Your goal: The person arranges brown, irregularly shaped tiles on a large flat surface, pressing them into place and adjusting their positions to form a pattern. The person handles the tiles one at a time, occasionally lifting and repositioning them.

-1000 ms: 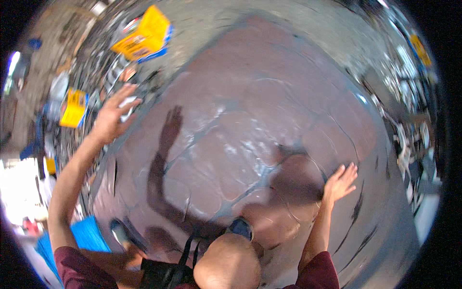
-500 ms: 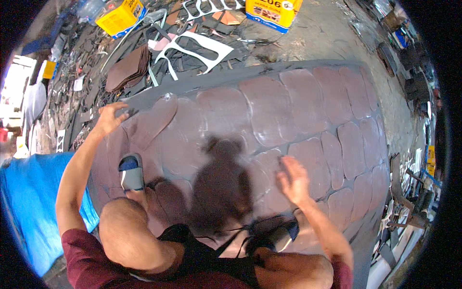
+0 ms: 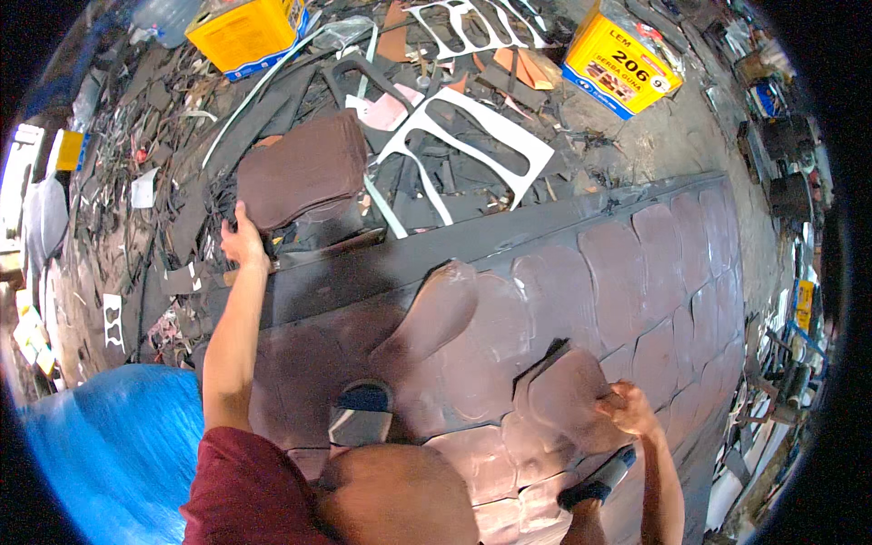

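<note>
My left hand [image 3: 243, 243] reaches to the far left, its fingers gripping the near-left corner of a stack of dark brown rounded sheets [image 3: 300, 173]. On the right, my right hand [image 3: 630, 411] pinches the edge of a brown sole-shaped sheet [image 3: 568, 392], which is tilted up with a dark edge showing at its far side. Beneath it lies a large dark sheet [image 3: 363, 277] covered by rows of similar brown pieces [image 3: 554, 282]. One long sole-shaped piece [image 3: 440, 304] rests on top of the others in the middle.
My sandalled feet [image 3: 361, 422] stand on the covered sheet. Beyond its far edge are a white cut-out frame [image 3: 486, 136], dark scraps and two yellow boxy containers [image 3: 618, 68] [image 3: 245, 38]. A blue tarp [image 3: 118, 445] bulges at the near left.
My view has shifted left and forward. The left hand has reached from the sheet's edge to the brown stack. The right hand, formerly open over the pieces, now holds a brown sheet.
</note>
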{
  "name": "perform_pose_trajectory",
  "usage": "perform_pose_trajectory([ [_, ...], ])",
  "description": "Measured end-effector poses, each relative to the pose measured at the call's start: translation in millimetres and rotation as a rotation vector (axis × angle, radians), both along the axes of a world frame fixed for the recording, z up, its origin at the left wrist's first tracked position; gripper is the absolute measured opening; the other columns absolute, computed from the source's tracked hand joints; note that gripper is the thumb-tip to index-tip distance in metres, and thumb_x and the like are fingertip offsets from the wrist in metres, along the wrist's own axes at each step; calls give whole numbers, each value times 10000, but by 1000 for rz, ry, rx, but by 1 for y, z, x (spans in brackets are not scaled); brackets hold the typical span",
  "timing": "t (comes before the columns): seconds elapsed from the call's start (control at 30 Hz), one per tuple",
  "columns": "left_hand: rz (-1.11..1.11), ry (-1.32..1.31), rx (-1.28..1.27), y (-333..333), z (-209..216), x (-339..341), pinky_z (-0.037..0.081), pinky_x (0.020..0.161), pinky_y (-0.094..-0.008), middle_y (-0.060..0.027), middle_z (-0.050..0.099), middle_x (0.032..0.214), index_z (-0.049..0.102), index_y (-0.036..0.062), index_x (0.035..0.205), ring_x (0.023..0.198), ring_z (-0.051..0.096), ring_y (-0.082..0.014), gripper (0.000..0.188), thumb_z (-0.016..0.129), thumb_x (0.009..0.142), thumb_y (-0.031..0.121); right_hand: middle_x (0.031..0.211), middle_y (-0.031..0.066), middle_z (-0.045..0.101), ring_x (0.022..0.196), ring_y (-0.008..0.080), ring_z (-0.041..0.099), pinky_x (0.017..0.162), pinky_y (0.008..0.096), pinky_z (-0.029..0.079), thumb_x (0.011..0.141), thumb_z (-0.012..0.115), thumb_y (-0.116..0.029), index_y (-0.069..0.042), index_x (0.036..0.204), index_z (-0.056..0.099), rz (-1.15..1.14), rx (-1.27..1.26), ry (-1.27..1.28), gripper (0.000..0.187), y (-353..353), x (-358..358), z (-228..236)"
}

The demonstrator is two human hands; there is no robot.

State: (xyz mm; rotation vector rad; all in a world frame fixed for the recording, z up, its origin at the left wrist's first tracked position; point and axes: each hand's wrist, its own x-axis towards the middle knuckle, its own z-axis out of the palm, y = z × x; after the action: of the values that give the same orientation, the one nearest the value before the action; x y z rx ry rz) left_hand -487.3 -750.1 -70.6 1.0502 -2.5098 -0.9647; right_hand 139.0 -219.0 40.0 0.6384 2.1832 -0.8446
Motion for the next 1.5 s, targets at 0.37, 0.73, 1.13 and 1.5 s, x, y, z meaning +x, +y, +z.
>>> perform_pose_trajectory([
  [0.37, -609, -497, 634, -49, 54, -95, 518, 966, -408, -164, 686, 1284, 647, -17, 1328, 1163, 655, -277, 804, 871, 774, 521, 1289, 189, 677, 1127, 316, 665, 918, 410, 547, 693, 908, -315, 16, 1368, 582, -714, -93, -84, 819, -58, -64, 5],
  [0.73, -638, -241, 913, 6, 105, -76, 471, 1068, -484, -187, 599, 1398, 363, -12, 1544, 1352, 510, -302, 1061, 930, 735, 373, 1212, 194, 706, 1145, 332, 667, 971, 428, 532, 630, 959, -265, 2, 1277, 624, -364, 187, 30, 777, -49, -33, -5],
  [1.13, -2004, 1007, -462, 73, 234, 94, 536, 923, -363, -82, 708, 1305, 690, 192, 1306, 1113, 661, -251, 453, 738, 859, 139, 1171, 138, 736, 1096, 214, 657, 1001, 379, 493, 805, 763, 2, 34, 1340, 619, -613, 589, 409, 555, -44, 68, 213],
  [1.5, -2630, 1338, 496, 225, 248, 209, 517, 892, -340, -79, 688, 1360, 676, 254, 1347, 1072, 650, -199, 434, 630, 920, 191, 1555, 193, 494, 1466, 323, 429, 1223, 436, 301, 983, 649, -118, 18, 1530, 446, -1135, 1650, 139, 599, -406, 359, 342],
])
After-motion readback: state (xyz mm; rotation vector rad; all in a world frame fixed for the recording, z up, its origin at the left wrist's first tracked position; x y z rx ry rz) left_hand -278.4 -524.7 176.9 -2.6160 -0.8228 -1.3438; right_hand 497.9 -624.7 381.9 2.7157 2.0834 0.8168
